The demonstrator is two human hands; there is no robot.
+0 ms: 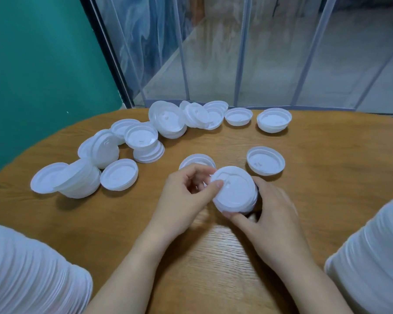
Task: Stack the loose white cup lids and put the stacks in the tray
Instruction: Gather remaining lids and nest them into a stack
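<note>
Lids [145, 141] crowd the table [327, 177] beyond both hands [232, 200] gripping a small stack [235, 189].

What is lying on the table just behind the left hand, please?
A single white lid lies there on the wooden table. Only its far rim shows; the left hand covers the near part. Which way up it lies cannot be told.
</note>
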